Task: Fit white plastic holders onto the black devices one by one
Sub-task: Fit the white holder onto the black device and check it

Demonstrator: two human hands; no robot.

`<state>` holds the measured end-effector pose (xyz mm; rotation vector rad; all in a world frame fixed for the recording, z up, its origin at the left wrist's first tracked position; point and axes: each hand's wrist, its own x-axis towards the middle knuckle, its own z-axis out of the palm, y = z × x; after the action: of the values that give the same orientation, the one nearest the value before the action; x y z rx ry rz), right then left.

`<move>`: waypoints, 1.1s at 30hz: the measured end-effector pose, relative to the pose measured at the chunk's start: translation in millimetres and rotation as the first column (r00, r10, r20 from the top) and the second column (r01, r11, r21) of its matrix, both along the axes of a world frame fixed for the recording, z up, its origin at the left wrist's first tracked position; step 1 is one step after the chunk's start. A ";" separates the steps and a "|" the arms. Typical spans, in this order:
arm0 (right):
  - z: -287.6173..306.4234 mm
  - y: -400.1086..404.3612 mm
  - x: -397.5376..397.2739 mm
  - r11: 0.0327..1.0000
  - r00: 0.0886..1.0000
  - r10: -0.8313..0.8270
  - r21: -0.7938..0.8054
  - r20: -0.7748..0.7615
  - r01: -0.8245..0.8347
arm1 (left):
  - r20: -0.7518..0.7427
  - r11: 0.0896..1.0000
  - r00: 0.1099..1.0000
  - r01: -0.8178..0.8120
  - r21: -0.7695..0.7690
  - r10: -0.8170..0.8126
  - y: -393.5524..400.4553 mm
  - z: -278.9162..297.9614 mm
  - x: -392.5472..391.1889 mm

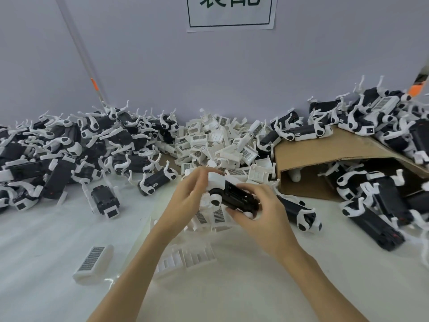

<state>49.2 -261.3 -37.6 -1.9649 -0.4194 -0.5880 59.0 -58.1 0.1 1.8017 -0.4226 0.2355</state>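
Observation:
A black device [239, 196] is held in mid-air above the table's middle. My right hand [264, 212] grips its near end from below and the side. My left hand [189, 194] pinches a white plastic holder [217, 180] that sits on the device's far end. Behind my hands lies a heap of loose white holders [220, 142]. Several more white holders [209, 217] lie under my hands, and one holder [94, 263] lies alone at the front left.
A large pile of black devices with white parts [69, 149] fills the left side. A torn cardboard box [329, 159] on the right has more devices [383, 201] in and around it. The tabletop [58, 228] is white. A paper sign [231, 12] hangs on the wall.

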 end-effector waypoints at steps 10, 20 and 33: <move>5.8 -18.7 9.0 0.973 1.000 0.021 -0.228 -0.010 -0.023 | 0.192 0.957 0.977 0.031 0.287 -0.090 14.4 -7.3 9.6; 11.6 -18.7 8.7 0.935 0.922 -0.075 -0.295 0.380 0.197 | 0.474 0.909 0.877 -0.259 0.326 0.080 8.9 -12.7 8.1; 7.9 4.3 -3.7 0.970 0.977 0.119 0.232 -0.179 -0.076 | -0.223 0.970 0.973 -0.116 -0.213 0.067 -11.9 -8.4 4.5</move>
<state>45.5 -257.0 -29.7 -1.7540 -0.3132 -0.3620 63.4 -69.9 -8.3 1.6044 -0.1525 0.1449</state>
